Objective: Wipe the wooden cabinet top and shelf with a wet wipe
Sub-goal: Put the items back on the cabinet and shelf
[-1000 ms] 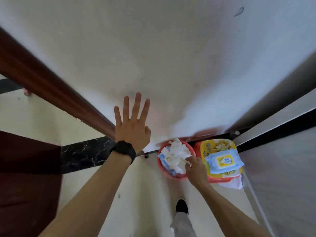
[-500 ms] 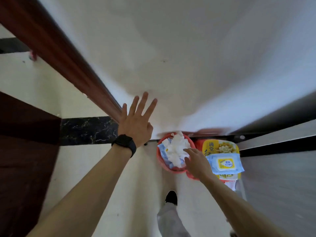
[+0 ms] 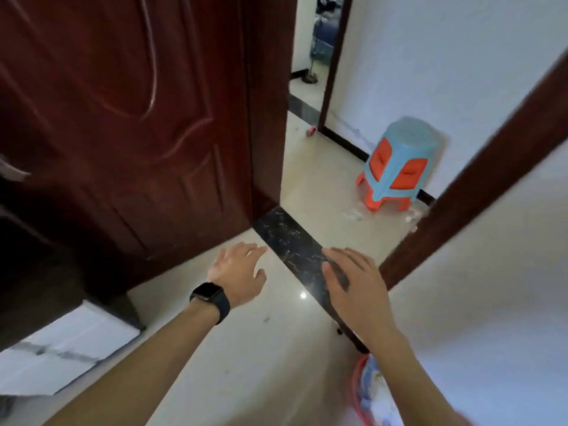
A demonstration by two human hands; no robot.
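Observation:
My left hand (image 3: pixel 239 273), with a black watch on the wrist, hangs over the pale tiled floor with fingers spread and nothing in it. My right hand (image 3: pixel 353 281) is held out flat above the black marble threshold strip (image 3: pixel 289 238), also holding nothing. The red bin (image 3: pixel 365 395) with used white wipes and blue wrappers shows only at the bottom edge, under my right forearm. No cabinet, shelf or wet wipe pack is in view.
A dark red wooden door (image 3: pixel 129 118) stands open on the left. A brown door frame (image 3: pixel 479 176) slants down the right beside a white wall. A blue and orange plastic stool (image 3: pixel 399 164) stands beyond the doorway. A white box (image 3: pixel 61 345) lies at lower left.
The view has swung from the wall and bin to the doorway. My right hand left the wipes in the bin and rose; my left hand came off the wall. Both are now held out over the floor.

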